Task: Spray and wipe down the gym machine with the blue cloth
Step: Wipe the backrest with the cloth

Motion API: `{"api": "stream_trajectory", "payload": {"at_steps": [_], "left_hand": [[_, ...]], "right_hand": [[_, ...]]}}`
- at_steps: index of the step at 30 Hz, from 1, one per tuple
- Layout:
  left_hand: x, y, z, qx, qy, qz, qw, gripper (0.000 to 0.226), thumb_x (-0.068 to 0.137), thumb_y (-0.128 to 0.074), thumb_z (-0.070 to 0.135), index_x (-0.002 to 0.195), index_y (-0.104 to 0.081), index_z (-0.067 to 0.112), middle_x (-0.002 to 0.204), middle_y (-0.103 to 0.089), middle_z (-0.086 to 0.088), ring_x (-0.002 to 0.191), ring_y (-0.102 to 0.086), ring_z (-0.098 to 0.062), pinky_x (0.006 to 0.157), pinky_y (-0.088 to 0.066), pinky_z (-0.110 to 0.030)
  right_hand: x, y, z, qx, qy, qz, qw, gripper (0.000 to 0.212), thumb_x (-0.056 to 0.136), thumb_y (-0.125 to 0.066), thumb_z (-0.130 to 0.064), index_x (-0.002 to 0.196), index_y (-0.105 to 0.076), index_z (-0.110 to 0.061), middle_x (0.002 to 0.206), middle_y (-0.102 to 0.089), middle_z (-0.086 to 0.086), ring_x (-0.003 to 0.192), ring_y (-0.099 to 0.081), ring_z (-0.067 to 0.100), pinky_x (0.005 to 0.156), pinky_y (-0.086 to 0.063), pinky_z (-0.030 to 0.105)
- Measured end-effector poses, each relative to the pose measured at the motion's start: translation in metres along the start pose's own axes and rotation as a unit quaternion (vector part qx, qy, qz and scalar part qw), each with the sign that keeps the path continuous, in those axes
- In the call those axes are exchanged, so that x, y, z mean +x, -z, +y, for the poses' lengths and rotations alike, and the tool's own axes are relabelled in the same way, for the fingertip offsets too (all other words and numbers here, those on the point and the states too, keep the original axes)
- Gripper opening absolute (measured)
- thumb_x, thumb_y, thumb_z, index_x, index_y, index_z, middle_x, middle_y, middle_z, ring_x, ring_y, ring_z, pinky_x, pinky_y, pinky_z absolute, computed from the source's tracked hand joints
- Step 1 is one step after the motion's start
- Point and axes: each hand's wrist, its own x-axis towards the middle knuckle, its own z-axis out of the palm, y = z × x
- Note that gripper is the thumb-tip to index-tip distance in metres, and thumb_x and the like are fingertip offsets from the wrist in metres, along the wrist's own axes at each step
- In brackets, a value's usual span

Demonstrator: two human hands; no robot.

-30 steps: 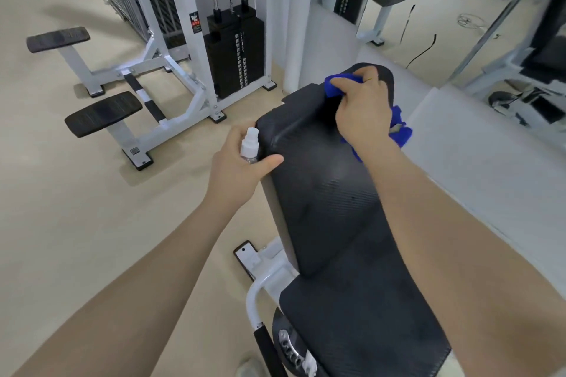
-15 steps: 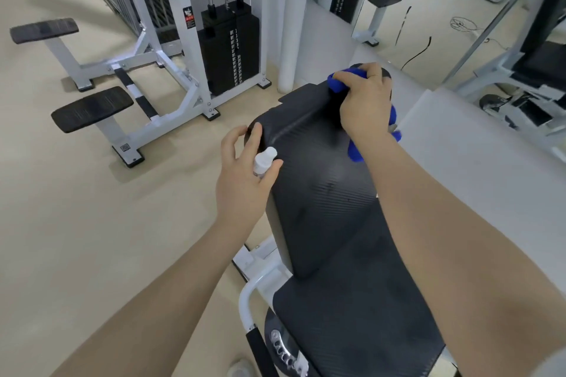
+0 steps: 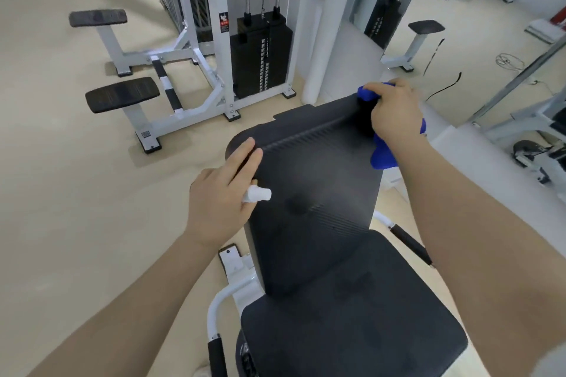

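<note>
Head view: a person's right hand (image 3: 395, 113) clamps its fingers (image 3: 381, 89) on a blue cloth (image 3: 382, 156) at the top right corner of a gym machine's black back pad (image 3: 318, 193). The left hand (image 3: 219, 196) grips a white spray bottle (image 3: 257, 194), nozzle toward the pad, two fingers extended along the pad's left edge.

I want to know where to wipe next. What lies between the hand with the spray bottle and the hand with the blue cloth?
Head view: only bare black back pad, with its ribbed ridge, lies between left hand and right hand.
</note>
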Motion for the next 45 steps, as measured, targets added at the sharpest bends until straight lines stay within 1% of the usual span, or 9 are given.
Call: {"api": "stream_trajectory", "payload": {"at_steps": [8,14,18,23,27,31,35,39,45], "left_hand": [[-0.001,-0.005,0.006,-0.028,0.045,0.021,0.998,0.043,0.085,-0.049,0.017,0.127,-0.047,0.016,0.134,-0.055,-0.011,0.097,-0.056,-0.017,0.066,-0.037,-0.024],[-0.007,0.012,0.009,-0.217,0.297,-0.007,0.930,0.060,0.082,-0.069,0.012,0.136,-0.044,0.014,0.143,-0.036,0.008,0.103,-0.044,0.016,0.084,-0.034,0.001],[-0.020,0.020,0.002,-0.326,0.366,-0.017,0.871,0.034,0.081,-0.064,0.016,0.105,-0.057,0.039,0.127,-0.052,0.015,0.105,-0.061,-0.024,0.091,-0.049,-0.042],[-0.033,0.030,-0.018,-0.314,0.425,-0.014,0.849,0.033,0.081,-0.057,0.013,0.108,-0.059,0.031,0.105,-0.065,-0.005,0.092,-0.063,-0.024,0.082,-0.050,-0.040],[-0.040,0.044,-0.036,-0.301,0.464,-0.004,0.833,0.030,0.082,-0.055,0.011,0.106,-0.060,0.027,0.091,-0.065,-0.008,0.081,-0.062,-0.024,0.073,-0.049,-0.037],[-0.048,0.049,-0.040,-0.316,0.442,-0.026,0.839,0.028,0.082,-0.055,0.011,0.104,-0.060,0.029,0.093,-0.064,-0.004,0.069,-0.054,-0.018,0.069,-0.048,-0.038],[-0.046,0.042,-0.027,-0.335,0.410,-0.041,0.847,0.030,0.083,-0.057,0.011,0.106,-0.060,0.030,0.094,-0.061,0.002,0.078,-0.054,-0.014,0.077,-0.050,-0.040],[-0.042,0.040,-0.013,-0.343,0.364,-0.043,0.865,0.041,0.083,-0.058,0.003,0.112,-0.057,0.032,0.104,-0.057,0.018,0.089,-0.054,0.003,0.081,-0.040,-0.013],[-0.035,0.029,0.002,-0.329,0.327,-0.058,0.884,0.054,0.085,-0.060,0.002,0.134,-0.049,0.021,0.141,-0.040,0.012,0.124,-0.035,0.007,0.091,-0.023,0.007]], "right_hand": [[-0.062,-0.006,-0.055,0.057,0.134,0.001,0.989,0.043,0.085,-0.041,-0.004,0.112,-0.066,-0.026,0.123,-0.048,0.009,0.103,-0.049,0.032,0.079,-0.042,0.033],[-0.082,-0.007,-0.096,-0.032,0.259,-0.061,0.963,0.041,0.090,-0.040,-0.012,0.124,-0.057,-0.029,0.126,-0.043,0.006,0.112,-0.042,0.025,0.076,-0.039,0.032],[-0.074,-0.001,-0.099,-0.076,0.116,-0.045,0.989,0.041,0.086,-0.041,-0.009,0.116,-0.063,-0.026,0.119,-0.046,0.009,0.110,-0.042,0.031,0.078,-0.038,0.035],[-0.148,-0.028,-0.152,-0.102,0.276,-0.039,0.955,0.029,0.089,-0.045,-0.018,0.117,-0.054,-0.020,0.125,-0.037,0.009,0.103,-0.040,0.025,0.071,-0.033,0.032],[-0.214,-0.081,-0.132,-0.262,0.402,-0.164,0.862,0.014,0.080,-0.058,-0.023,0.089,-0.068,-0.021,0.109,-0.053,0.002,0.094,-0.049,0.021,0.073,-0.038,0.030],[-0.205,-0.080,-0.100,-0.284,0.465,-0.029,0.838,0.031,0.074,-0.043,-0.011,0.081,-0.071,-0.021,0.096,-0.061,0.001,0.074,-0.047,0.022,0.062,-0.032,0.032],[-0.159,-0.048,-0.111,-0.152,0.387,0.178,0.892,0.044,0.081,-0.031,0.001,0.109,-0.061,-0.016,0.114,-0.044,0.012,0.081,-0.050,0.030,0.067,-0.040,0.038],[-0.130,-0.051,-0.079,0.062,0.121,0.136,0.981,0.045,0.085,-0.051,-0.001,0.123,-0.058,-0.023,0.125,-0.047,0.019,0.104,-0.047,0.036,0.087,-0.041,0.038],[-0.133,-0.063,-0.083,0.148,0.018,0.189,0.971,0.038,0.090,-0.040,-0.016,0.125,-0.056,-0.018,0.124,-0.046,0.021,0.104,-0.046,0.036,0.085,-0.038,0.036]]}}
